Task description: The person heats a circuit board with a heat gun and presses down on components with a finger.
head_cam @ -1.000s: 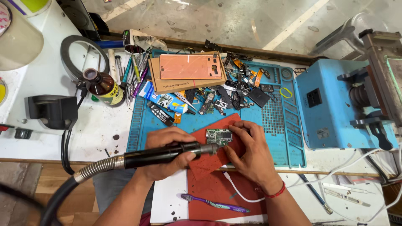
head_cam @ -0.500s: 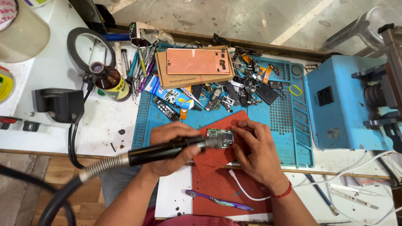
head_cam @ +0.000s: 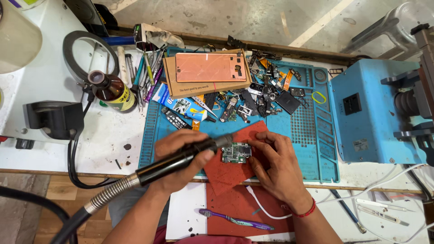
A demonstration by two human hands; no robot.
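Hot-air work on a small circuit board.
Left hand grips the nozzle wand; right hand pins the board (keep fingertips clear, nozzle steady).

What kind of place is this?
Most likely a phone or small-electronics repair bench. The left hand holds a black hot-air handpiece against a small green circuit board that the right hand steadies, on a blue work mat strewn with phone parts.
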